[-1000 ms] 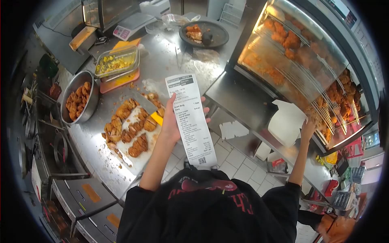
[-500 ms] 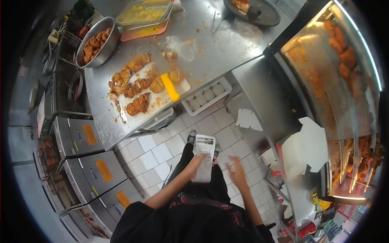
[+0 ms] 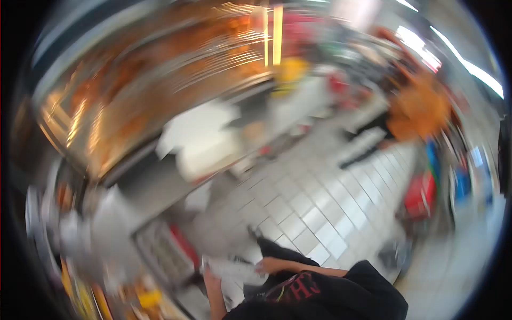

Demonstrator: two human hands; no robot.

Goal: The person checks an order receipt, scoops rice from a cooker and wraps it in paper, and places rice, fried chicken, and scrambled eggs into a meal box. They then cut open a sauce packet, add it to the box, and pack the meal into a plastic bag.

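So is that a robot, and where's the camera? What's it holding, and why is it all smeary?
There's no robot here, just a person using two bare hands. The camera is worn on their head and looks forward and down, so you see roughly what they see. All the pictures come from it.

At the bottom, the left hand holds one end of a white paper strip. The right hand is at the other end, but its grip is too blurry to tell.

On the grey counter sits a white open box, beside a lit glass case with orange-brown things inside. Farther off is a person in orange.

The smears probably mean the camera was moving.
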